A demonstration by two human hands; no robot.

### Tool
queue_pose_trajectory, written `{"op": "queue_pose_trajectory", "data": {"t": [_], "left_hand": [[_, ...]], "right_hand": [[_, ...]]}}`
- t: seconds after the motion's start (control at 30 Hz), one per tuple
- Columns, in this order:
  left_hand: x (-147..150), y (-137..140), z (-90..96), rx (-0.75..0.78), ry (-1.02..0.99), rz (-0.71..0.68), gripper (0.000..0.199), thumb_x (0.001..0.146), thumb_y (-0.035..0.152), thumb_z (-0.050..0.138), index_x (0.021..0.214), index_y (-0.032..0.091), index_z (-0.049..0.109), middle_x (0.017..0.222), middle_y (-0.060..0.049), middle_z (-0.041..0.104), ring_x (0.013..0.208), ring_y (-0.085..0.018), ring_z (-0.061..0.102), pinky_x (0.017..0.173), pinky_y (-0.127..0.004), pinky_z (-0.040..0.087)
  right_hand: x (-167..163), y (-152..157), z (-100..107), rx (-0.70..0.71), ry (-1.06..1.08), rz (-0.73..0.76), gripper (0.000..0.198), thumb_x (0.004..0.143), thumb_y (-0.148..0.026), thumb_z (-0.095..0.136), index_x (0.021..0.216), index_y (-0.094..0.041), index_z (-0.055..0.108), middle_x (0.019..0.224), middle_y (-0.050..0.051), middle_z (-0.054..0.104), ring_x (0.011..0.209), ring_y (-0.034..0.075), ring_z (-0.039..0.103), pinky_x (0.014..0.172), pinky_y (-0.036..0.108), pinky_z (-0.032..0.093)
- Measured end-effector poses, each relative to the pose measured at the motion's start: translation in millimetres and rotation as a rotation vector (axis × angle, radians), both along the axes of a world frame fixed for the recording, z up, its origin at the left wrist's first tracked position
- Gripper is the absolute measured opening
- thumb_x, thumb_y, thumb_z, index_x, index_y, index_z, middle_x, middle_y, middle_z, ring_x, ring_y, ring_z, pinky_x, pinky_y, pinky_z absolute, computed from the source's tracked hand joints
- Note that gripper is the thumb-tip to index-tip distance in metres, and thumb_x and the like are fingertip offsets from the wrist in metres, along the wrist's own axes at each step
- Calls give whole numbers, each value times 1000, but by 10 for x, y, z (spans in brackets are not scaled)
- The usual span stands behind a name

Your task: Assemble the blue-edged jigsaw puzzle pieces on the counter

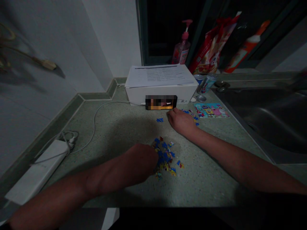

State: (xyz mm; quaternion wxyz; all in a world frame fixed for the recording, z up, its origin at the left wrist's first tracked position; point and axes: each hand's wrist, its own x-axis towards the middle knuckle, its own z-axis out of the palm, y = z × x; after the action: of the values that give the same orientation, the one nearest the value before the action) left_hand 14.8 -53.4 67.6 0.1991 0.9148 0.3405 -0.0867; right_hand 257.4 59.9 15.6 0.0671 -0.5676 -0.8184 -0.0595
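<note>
A loose pile of small jigsaw puzzle pieces [165, 157], mostly blue and yellow, lies on the speckled green counter. My left hand [145, 161] is at the pile's left side, curled closed with its fingertips hidden behind the knuckles. Farther back, my right hand [181, 120] rests low over the counter, just below the right corner of a propped phone [161, 103]. Its fingers are bent down together; anything in them is hidden. More puzzle pieces [196, 120] lie beside and behind that hand. A joined blue bit of puzzle [159, 120] lies to its left.
Behind the phone stands a white box [136, 94] topped with printed paper [163, 75]. A colourful picture card [212, 110] lies near the sink [271, 118]. Cans [208, 83] stand at the back. On the left are a power strip [39, 172] and white cable [94, 123].
</note>
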Motion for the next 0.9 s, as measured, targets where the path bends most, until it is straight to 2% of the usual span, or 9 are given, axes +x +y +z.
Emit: {"op": "queue_pose_trajectory", "data": {"t": [0.07, 0.23, 0.37, 0.53, 0.7, 0.9], "left_hand": [[48, 9, 63, -15, 85, -32, 9, 99, 24, 76, 97, 23, 84, 96, -11, 86, 85, -29, 84, 75, -34, 64], [124, 17, 213, -31, 218, -51, 15, 100, 24, 76, 112, 19, 83, 112, -15, 85, 99, -33, 84, 83, -37, 65], [56, 5, 122, -44, 136, -59, 16, 103, 21, 70, 114, 19, 81, 114, -13, 84, 101, -32, 84, 87, -36, 64], [-30, -10, -18, -23, -10, -60, 18, 101, 23, 69, 115, 26, 79, 108, -9, 84, 96, -28, 82, 89, -34, 62], [57, 15, 141, -38, 98, -39, 15, 96, 18, 74, 109, 26, 79, 110, -8, 85, 95, -28, 82, 80, -32, 61], [139, 48, 240, -65, 201, -60, 20, 100, 25, 76, 119, 20, 76, 116, -12, 84, 102, -31, 83, 86, -36, 64]], "right_hand": [[8, 6, -11, 7, -1, 5, 39, 112, -23, 40, 119, -13, 76, 112, 16, 73, 88, 25, 62, 66, 38, 28], [14, 9, -18, 17, -3, 10, 37, 112, -23, 40, 117, -14, 76, 112, 16, 73, 88, 25, 63, 66, 37, 26], [2, -4, 6, 6, -10, 2, 37, 112, -22, 40, 118, -13, 76, 112, 16, 73, 88, 25, 63, 66, 37, 26], [1, -1, 8, 0, -7, -1, 38, 112, -22, 40, 118, -13, 76, 113, 16, 74, 87, 25, 62, 65, 37, 26], [11, 4, -7, 11, -4, 2, 38, 113, -22, 39, 118, -14, 76, 112, 16, 74, 88, 25, 63, 66, 37, 28], [-2, -8, 26, -8, -11, -4, 35, 112, -22, 42, 118, -14, 76, 114, 17, 73, 90, 26, 64, 68, 37, 31]]}}
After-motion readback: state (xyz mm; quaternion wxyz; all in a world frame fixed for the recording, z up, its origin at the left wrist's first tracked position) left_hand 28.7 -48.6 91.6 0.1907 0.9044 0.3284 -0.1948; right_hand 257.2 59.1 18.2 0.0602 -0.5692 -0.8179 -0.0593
